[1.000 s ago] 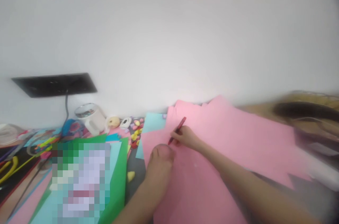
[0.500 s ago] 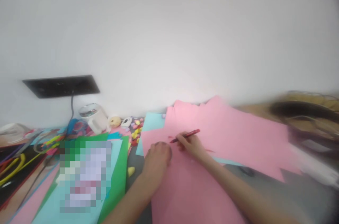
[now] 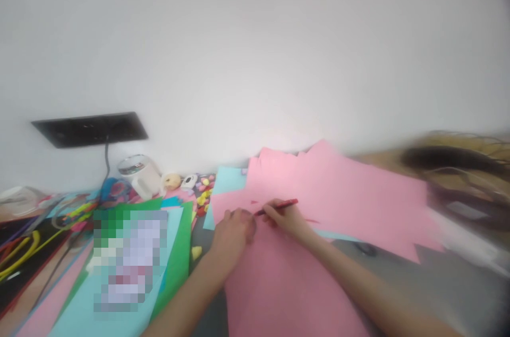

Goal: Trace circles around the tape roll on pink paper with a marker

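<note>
My right hand (image 3: 280, 217) is closed round a red pen (image 3: 287, 203), whose dark tip points left toward my other hand. Beneath both hands lies a large pink paper sheet (image 3: 287, 284). My left hand (image 3: 236, 228) rests on the sheet's upper left part, fingers bent over something roundish at their tips that I cannot make out. More pink paper (image 3: 358, 193) spreads behind and to the right, over light blue paper (image 3: 229, 180).
At the left, green sheets (image 3: 181, 257) and light blue sheets (image 3: 75, 308) overlap. Behind them stand a white mug (image 3: 145, 175) and small colourful pieces (image 3: 204, 198). A black wall plate (image 3: 90, 129) has a cable. Blurred dark objects (image 3: 450, 159) lie far right.
The pen and my right hand have shifted slightly left, bringing the pen's tip nearer my left hand. The whole view has moved a little.
</note>
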Demonstrator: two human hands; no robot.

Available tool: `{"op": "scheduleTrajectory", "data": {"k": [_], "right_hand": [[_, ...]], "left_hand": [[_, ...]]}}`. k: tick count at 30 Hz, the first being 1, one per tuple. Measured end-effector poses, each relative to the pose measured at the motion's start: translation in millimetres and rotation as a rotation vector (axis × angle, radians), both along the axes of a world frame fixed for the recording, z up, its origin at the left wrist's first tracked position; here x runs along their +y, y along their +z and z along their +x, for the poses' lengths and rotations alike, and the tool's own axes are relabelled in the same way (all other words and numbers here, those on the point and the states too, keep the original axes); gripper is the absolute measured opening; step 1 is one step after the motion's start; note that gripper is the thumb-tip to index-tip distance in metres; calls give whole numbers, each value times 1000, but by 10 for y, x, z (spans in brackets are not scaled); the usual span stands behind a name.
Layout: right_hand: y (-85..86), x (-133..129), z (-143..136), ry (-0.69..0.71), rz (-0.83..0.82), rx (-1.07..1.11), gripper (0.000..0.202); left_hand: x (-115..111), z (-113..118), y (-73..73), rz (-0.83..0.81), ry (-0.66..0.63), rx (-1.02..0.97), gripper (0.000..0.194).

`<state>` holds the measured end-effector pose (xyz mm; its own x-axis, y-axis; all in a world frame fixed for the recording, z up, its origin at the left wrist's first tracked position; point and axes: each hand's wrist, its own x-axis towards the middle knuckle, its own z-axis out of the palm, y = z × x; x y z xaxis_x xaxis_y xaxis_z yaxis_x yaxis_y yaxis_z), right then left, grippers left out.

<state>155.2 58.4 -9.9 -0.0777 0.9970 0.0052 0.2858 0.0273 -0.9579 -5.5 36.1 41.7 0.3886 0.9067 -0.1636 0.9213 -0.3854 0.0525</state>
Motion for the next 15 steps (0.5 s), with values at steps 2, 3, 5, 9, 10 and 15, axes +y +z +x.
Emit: {"op": "scheduleTrajectory", "data": {"k": [2,3,5,9,10,15], "right_hand": [[-18,-75,10,-20,-11,-5,17],[-27,-116,13,-30,-17,-8,16],[-32,-201,11,-53,-25,-22,16],[46,-391,-33,-95,-18,-97,14],[80,-442,-52,-97,-21,-118,13],[197,-691,-130,22,-11,-131,10]], "left_hand": [[2,-2,27,-18,3,20,34],[1,0,43,-25,5,31,34],[-2,7,79,-35,7,54,37],[-7,19,144,-50,1,80,38],[-4,17,150,-53,-2,80,36],[64,-12,110,-63,-11,83,32]]}}
